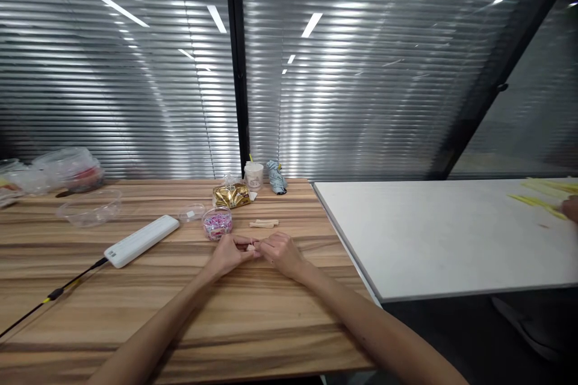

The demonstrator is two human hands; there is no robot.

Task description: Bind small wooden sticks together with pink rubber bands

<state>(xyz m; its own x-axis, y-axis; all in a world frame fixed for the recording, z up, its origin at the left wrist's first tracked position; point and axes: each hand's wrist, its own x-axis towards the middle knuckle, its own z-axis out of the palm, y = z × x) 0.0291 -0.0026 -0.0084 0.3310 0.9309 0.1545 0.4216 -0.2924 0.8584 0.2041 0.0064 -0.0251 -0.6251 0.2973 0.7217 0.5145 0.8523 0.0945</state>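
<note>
My left hand (228, 251) and my right hand (280, 251) meet over the wooden table (135, 313), fingertips pinched together on a small pale piece (251, 246) held between them. Just beyond the hands stands a small clear round tub (217, 222) filled with pink and purple bits. Its clear lid (191, 212) lies to the left. To the right of the tub lie small pale wooden pieces (264, 224).
A white power bank (141, 240) with a black cable (49, 298) lies left of the hands. A gold foil packet (231, 195), a white cup (253, 175) and a folded umbrella (276, 177) sit at the back. Clear plastic containers (88, 207) stand far left. A white table (442, 234) adjoins on the right, with another person's hand (571, 209) by yellow strips (539, 201).
</note>
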